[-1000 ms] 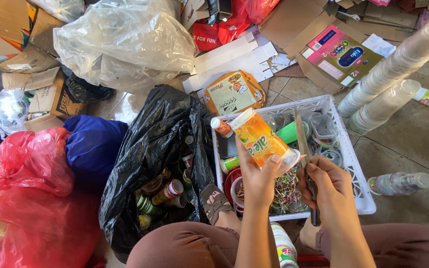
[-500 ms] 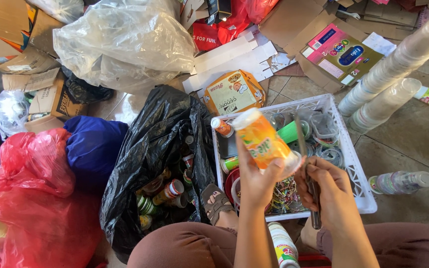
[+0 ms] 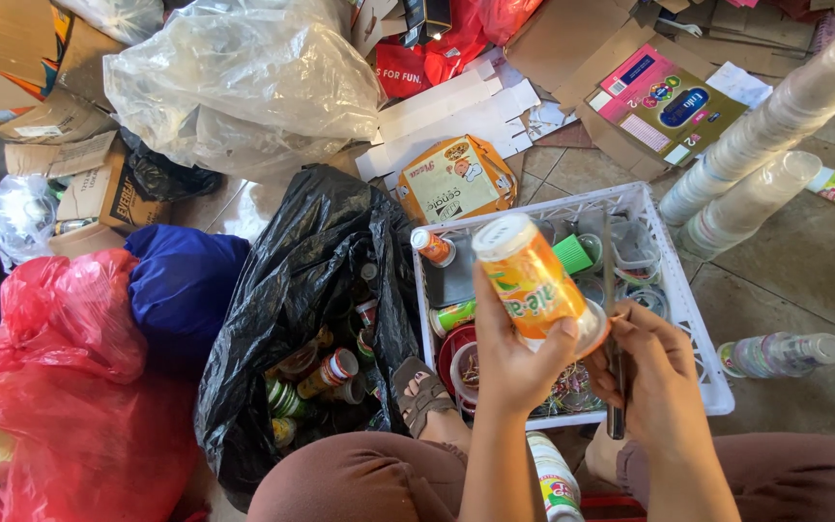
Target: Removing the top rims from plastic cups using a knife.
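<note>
My left hand point(image 3: 512, 360) grips an orange plastic cup point(image 3: 536, 283) with a printed label, held tilted above a white plastic crate point(image 3: 698, 333). My right hand point(image 3: 653, 382) is closed around a thin dark metal tool point(image 3: 612, 319) that points up past the cup's rim. Inside the crate lie several cups, lids and a green piece. Left of the crate gapes a black plastic bag point(image 3: 292, 290) with several small cans and cups in it. My sandalled foot point(image 3: 427, 398) rests between the bag and the crate.
Stacks of clear plastic cups point(image 3: 775, 126) lie at the right, with a clear bottle point(image 3: 780, 354) on the tiles below them. Flattened cardboard point(image 3: 630, 92) and a clear bag point(image 3: 244, 82) lie behind. Red bags point(image 3: 60, 396) and a blue bag point(image 3: 181, 285) sit at left.
My left hand has turned the orange cup, tipping its bottom end up and to the left. My right hand with the tool stays close against the cup's rim.
</note>
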